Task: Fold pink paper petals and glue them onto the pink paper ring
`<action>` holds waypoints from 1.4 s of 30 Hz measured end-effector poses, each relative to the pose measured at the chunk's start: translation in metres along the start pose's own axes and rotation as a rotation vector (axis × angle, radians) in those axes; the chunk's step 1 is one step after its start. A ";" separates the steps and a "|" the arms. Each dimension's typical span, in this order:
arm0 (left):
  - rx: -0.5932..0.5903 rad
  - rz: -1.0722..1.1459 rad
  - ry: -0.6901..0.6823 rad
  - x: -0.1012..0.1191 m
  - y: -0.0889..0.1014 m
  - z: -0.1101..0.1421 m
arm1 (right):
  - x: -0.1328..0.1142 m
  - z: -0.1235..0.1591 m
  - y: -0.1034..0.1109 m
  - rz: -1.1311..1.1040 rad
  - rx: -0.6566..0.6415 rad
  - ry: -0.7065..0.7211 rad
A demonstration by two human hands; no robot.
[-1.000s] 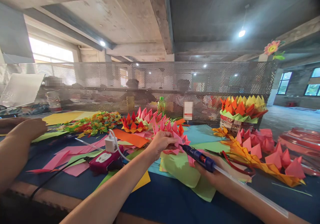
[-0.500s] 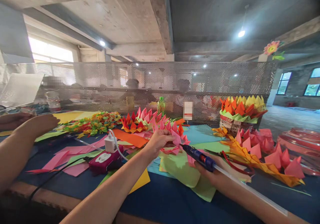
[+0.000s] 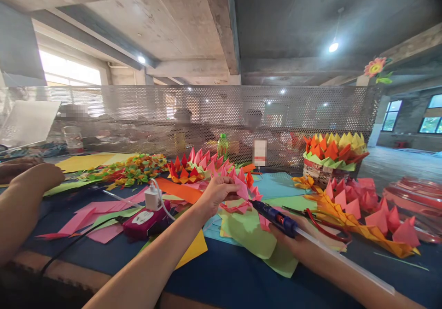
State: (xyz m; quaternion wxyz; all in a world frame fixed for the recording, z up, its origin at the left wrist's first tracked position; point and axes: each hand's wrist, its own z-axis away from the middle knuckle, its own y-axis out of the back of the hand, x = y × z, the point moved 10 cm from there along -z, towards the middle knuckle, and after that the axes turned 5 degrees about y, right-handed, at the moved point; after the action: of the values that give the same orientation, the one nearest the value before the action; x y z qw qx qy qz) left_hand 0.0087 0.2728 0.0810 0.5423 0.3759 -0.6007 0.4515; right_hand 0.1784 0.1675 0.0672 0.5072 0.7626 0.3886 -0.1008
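Note:
My left hand (image 3: pixel 217 193) is closed on a pink and red folded-paper flower ring (image 3: pixel 241 188), holding it slightly above the blue table (image 3: pixel 224 276). My right hand (image 3: pixel 297 242) grips a blue hot glue gun (image 3: pixel 276 217) with a clear glue stick trailing back along my forearm. The gun's dark nozzle points at the lower right edge of the flower ring, very close to it. Green paper sheets (image 3: pixel 255 237) lie under both hands.
Another person's arm and fist (image 3: pixel 32 180) rest at the far left. A pink power strip with a white charger (image 3: pixel 147 217) sits left of my hand. Red-handled scissors (image 3: pixel 324 228), paper flower chains (image 3: pixel 366 217), a basket of folded pieces (image 3: pixel 333 154) and a perforated metal screen (image 3: pixel 221 115) surround the work.
My left hand has lifted and turned the flower ring a little. The glue gun stays nearly still. The other person's hand at the left moved out and came back.

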 end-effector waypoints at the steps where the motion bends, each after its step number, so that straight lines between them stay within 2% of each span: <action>1: -0.004 0.001 -0.002 0.000 0.000 0.000 | 0.001 0.000 -0.001 -0.009 -0.005 -0.001; 8: 0.000 -0.009 -0.014 0.001 0.003 -0.002 | 0.000 0.000 0.000 -0.006 -0.014 -0.005; 12: 0.008 -0.022 -0.019 0.002 0.003 -0.001 | -0.007 -0.001 0.006 -0.004 0.040 0.019; 18: 0.007 -0.026 -0.012 0.000 0.000 0.001 | 0.000 0.001 -0.001 0.005 0.008 0.011; 29: 0.006 -0.012 -0.022 0.001 0.002 -0.002 | -0.004 0.000 0.001 0.059 0.026 0.006; 35: 0.025 0.001 -0.038 0.008 0.005 0.001 | 0.001 0.001 -0.002 0.038 0.018 -0.015; 40: 0.037 0.004 -0.055 0.013 0.011 0.001 | -0.011 0.003 0.010 0.102 0.070 0.020; 42: 0.040 0.003 -0.061 0.013 0.014 -0.002 | -0.017 0.009 0.015 0.161 0.029 0.071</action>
State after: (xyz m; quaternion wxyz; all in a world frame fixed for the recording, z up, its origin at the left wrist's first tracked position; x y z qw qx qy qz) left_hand -0.0052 0.2794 0.0922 0.5153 0.3993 -0.6086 0.4523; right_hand 0.1793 0.1484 0.0831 0.4884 0.8018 0.3423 -0.0382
